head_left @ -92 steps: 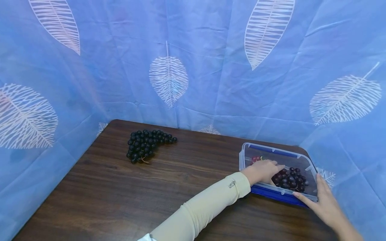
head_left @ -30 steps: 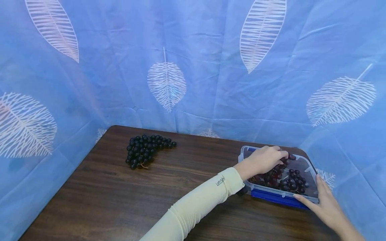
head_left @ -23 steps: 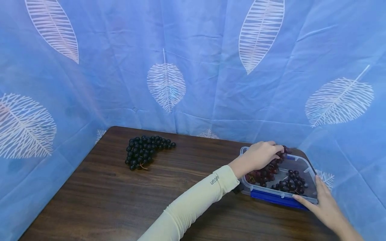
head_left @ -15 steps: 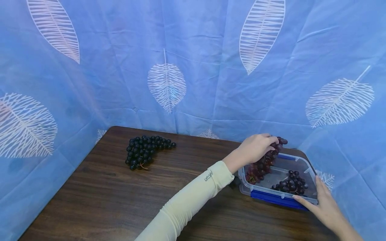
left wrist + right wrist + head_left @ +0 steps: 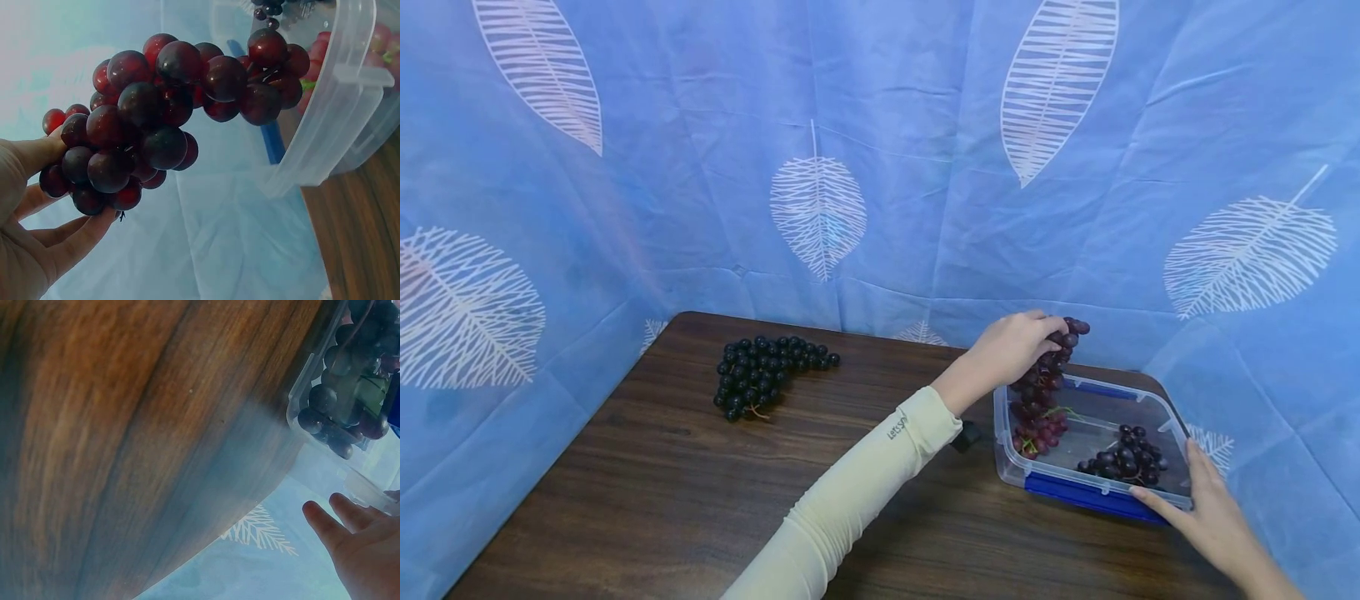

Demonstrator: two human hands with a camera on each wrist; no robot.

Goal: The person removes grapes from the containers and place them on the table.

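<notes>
My left hand (image 5: pixel 1011 346) holds a bunch of dark red grapes (image 5: pixel 1047 367) over the left end of a clear plastic box (image 5: pixel 1009 471) with blue clips. In the left wrist view, the fingers and thumb grip one end of the dark red grapes (image 5: pixel 144 125), and the other end hangs at the box's rim. Inside the box lie lighter red grapes (image 5: pixel 1041 433) with a green stem and a smaller dark purple bunch (image 5: pixel 1127 457). My right hand (image 5: pixel 1213 512) rests at the box's near right corner, thumb on the front rim, fairly straight fingers along the side.
A black grape bunch (image 5: pixel 760 373) lies at the back left of the brown wooden table (image 5: pixel 700 492). Blue cloth with white leaf prints (image 5: pixel 910 167) stands behind the table and at its sides. A small black object (image 5: pixel 967 437) shows by my left wrist.
My left hand has risen out of the box and moved left, lifting the dark red grapes and uncovering the lighter red ones. My right hand stays at the box's corner.
</notes>
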